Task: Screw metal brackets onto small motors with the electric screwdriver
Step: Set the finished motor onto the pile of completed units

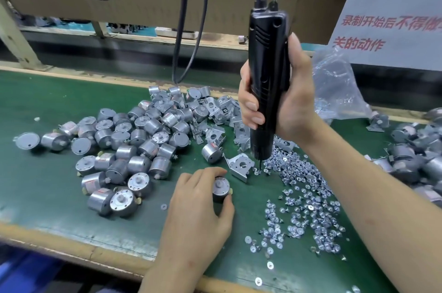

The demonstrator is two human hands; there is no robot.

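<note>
My left hand (198, 209) grips a small silver motor (220, 187) standing shaft-up on the green mat. My right hand (282, 99) holds the black electric screwdriver (266, 72) upright; its bit (260, 167) points down into a heap of screws (303, 197). A metal bracket (240, 165) lies just above and to the right of the held motor, beside the bit. A pile of loose motors (134, 147) spreads across the mat to the left, and several more brackets (215, 123) lie behind it.
The green mat (47, 197) has a wooden front edge (71, 247). More motors (413, 156) lie at the right. A clear plastic bag (337, 87) sits behind my right wrist. Black cables (184, 29) hang at the back.
</note>
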